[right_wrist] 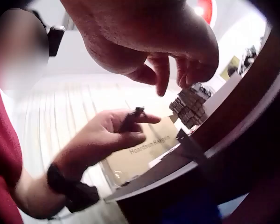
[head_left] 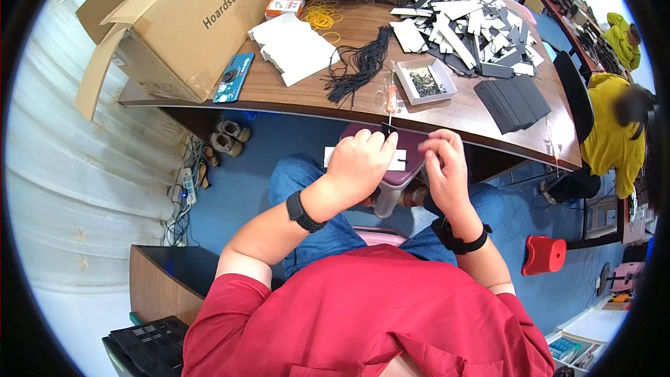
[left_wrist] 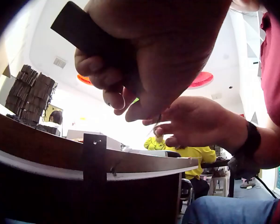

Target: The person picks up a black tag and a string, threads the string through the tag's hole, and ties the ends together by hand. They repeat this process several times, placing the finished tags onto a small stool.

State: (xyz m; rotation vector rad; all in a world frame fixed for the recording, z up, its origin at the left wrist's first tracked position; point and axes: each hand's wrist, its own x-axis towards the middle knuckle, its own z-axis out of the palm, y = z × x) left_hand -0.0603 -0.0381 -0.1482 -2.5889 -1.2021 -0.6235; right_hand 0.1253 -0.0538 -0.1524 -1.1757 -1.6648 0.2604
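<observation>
My left hand [head_left: 363, 160] grips a flat black strip [left_wrist: 79, 29], whose end sticks out past the curled fingers in the left wrist view. In the right wrist view a dark end of it shows at the thumb and forefinger. Close to its right, my right hand [head_left: 447, 167] is raised with fingers loosely bent and nothing visible between them. Under the left hand lies a white strip [head_left: 398, 156] on a purple stool top [head_left: 413, 167]. A dark upright strip with small holes [left_wrist: 94, 156] stands at the table's edge.
On the wooden table [head_left: 279, 101] lie a heap of black and white strips [head_left: 467, 28], black cords [head_left: 363, 63], white sheets [head_left: 296, 49], a small-parts box [head_left: 426, 82], an orange-handled tool [head_left: 391, 100] and stacked black pieces [head_left: 513, 102]. A cardboard box [head_left: 188, 35] stands left.
</observation>
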